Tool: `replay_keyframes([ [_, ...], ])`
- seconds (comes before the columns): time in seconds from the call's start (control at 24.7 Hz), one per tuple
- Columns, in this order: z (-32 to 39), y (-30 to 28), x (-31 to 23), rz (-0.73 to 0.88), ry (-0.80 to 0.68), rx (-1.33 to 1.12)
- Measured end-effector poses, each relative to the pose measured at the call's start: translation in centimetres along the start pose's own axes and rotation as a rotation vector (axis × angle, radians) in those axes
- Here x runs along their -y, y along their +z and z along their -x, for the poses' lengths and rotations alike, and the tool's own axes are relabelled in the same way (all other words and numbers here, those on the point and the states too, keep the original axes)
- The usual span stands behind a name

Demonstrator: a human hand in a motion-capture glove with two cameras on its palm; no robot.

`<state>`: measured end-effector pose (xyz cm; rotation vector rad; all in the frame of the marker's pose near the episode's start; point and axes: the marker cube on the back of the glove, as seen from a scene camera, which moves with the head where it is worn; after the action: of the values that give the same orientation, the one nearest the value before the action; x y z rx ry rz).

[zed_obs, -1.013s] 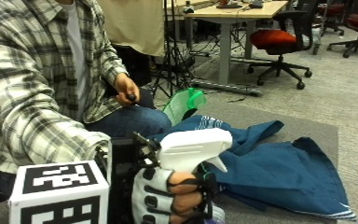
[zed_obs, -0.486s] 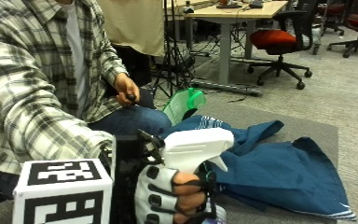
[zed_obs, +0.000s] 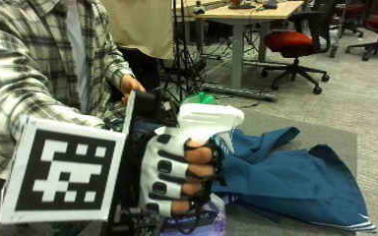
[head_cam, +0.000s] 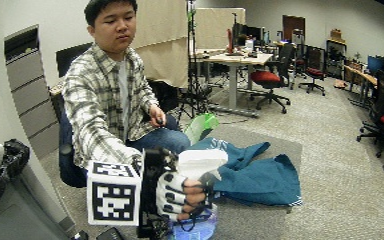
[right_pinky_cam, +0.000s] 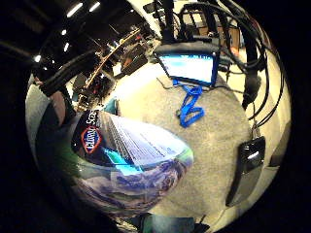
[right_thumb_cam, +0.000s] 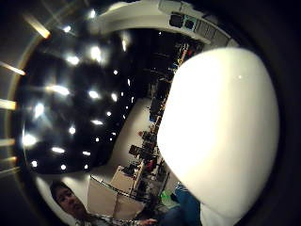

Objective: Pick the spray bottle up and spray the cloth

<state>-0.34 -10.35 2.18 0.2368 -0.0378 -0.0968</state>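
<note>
- The right hand has its fingers curled round the neck of the spray bottle, just under the white spray head. That way a finger can reach the trigger.
- The bottle is held upright, up off the desk, near the desk's front edge.
- The blue cloth lies bunched on the desk, just beside the bottle.
- The white head seems to face the cloth, so the spray should land on it.
- I think the pick-up is done and the spraying comes next.

Beyond the hand I see a green bag, and farther off a desk and red chair.
</note>
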Motion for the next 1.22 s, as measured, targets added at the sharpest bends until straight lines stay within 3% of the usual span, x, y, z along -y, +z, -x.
replay_keyframes([
  [0.12,5.0,-0.5,-2.4,0.093,-0.100,-0.107],
  [0.45,9.5,0.2,-3.4,0.204,-0.233,-0.282],
  [1.22,14.0,7.0,-6.8,0.471,-0.463,-0.663],
])
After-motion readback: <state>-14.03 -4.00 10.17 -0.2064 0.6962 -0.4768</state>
